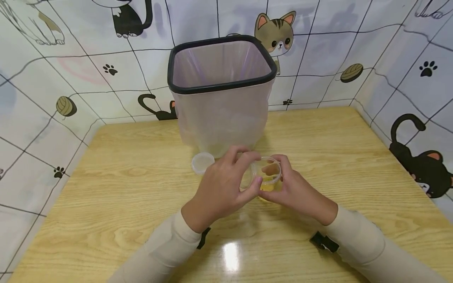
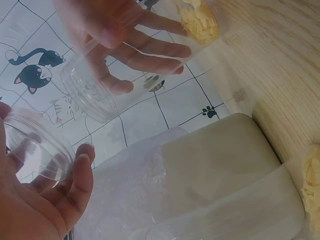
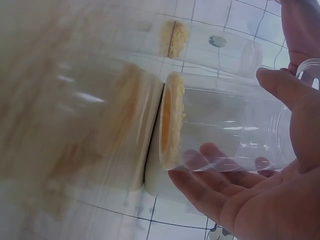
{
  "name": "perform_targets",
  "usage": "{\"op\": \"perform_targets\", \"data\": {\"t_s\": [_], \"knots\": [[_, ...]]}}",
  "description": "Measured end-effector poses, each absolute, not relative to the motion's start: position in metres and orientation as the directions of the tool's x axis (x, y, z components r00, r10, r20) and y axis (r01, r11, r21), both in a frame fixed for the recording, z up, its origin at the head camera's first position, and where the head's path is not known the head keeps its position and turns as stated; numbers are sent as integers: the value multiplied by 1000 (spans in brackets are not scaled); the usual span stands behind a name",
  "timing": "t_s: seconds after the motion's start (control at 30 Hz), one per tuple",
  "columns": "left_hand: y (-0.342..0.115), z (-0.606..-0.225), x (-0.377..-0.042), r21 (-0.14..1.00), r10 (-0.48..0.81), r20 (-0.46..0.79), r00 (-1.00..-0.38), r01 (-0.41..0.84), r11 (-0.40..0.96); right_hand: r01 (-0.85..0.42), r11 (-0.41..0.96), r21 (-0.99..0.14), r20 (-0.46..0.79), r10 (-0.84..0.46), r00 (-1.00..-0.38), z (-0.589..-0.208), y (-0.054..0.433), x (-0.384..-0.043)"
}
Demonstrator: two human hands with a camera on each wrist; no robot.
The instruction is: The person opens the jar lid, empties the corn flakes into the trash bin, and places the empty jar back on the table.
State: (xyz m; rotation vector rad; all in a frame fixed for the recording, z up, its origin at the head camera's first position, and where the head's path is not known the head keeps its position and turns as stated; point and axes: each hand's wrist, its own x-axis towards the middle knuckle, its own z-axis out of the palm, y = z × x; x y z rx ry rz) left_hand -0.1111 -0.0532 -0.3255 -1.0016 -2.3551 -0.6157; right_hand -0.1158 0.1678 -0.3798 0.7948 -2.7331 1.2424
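Observation:
My left hand (image 1: pixel 221 182) holds a clear round screw lid (image 2: pixel 42 142) by its edge, right beside the mouth of a clear plastic jar (image 3: pixel 225 122). My right hand (image 1: pixel 295 186) grips that jar around its side, and the jar stands upright on the table. Pale yellow flakes (image 3: pixel 175 122) cover the jar's bottom. In the left wrist view the lid is apart from the jar's rim. A second clear jar (image 2: pixel 225 205) stands nearby, capped by a translucent lid (image 1: pixel 203 162); it also has yellow flakes (image 2: pixel 312 185) at its bottom.
A large bin (image 1: pixel 223 114) with a black rim and a thin plastic liner stands behind the jars. The wood-grain table (image 1: pixel 116 173) meets walls covered with cat-print sheeting (image 1: pixel 318 51) at the back and both sides.

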Motion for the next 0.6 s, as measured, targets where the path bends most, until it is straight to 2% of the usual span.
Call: {"op": "perform_targets", "data": {"t_s": [0.17,0.4,0.6], "knots": [[-54,-327,-112,208,517,602,-608,745,634,-444,577,-685,220,-416,-882,-380,168,-116],[-54,-329,-111,241,506,581,-638,728,642,-323,589,-741,91,-389,-917,-379,169,-116],[-54,-332,-113,250,512,558,-653,721,646,-313,615,-724,86,-370,-925,-379,169,-119]]}}
